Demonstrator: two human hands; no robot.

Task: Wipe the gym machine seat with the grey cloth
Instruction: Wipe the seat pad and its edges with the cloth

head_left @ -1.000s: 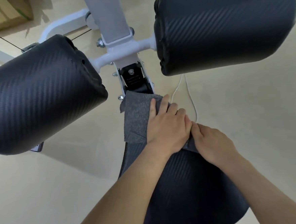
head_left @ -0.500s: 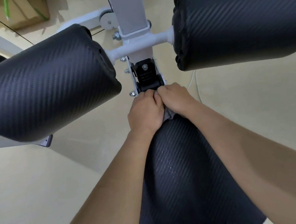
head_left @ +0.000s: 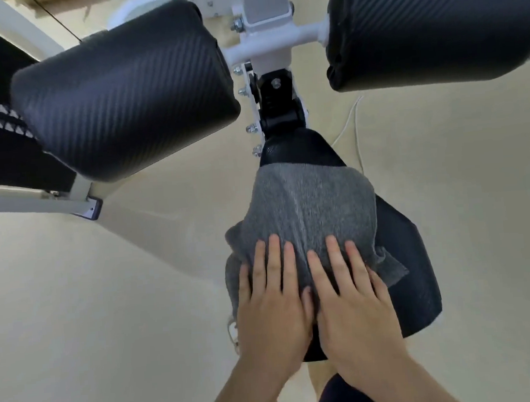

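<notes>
Head view, looking down along my forearms. My left hand [head_left: 271,307] and my right hand [head_left: 355,301] lie side by side, palms down, on the grey cloth [head_left: 308,204], their inner edges meeting. The fingers [head_left: 274,256] of both hands are straight and slightly spread. Neither hand curls round the fabric, and both press it flat. The cloth is spread over the black padded seat [head_left: 409,263] of the gym machine, directly under my palms and reaching ahead of my fingertips. To the left of my left hand it hangs over the seat's edge, and a loose corner juts out just beside my right little finger. Bare seat vinyl with a woven texture shows to the right of my right hand and at the narrow end beyond the cloth. Further ahead of my fingertips, a black hinge bracket [head_left: 277,105] joins the seat to a white upright post [head_left: 265,28], with a row of bolts [head_left: 250,128] down the bracket's left side. A white crossbar on this post carries two black roller pads. One pad [head_left: 124,91] is ahead and to the left of my left hand, and the other pad [head_left: 433,22] is ahead and to the right of my right hand. A thin white cable [head_left: 353,116] lies on the beige floor [head_left: 92,307] ahead and to the right of my right hand, near the seat's narrow end.
</notes>
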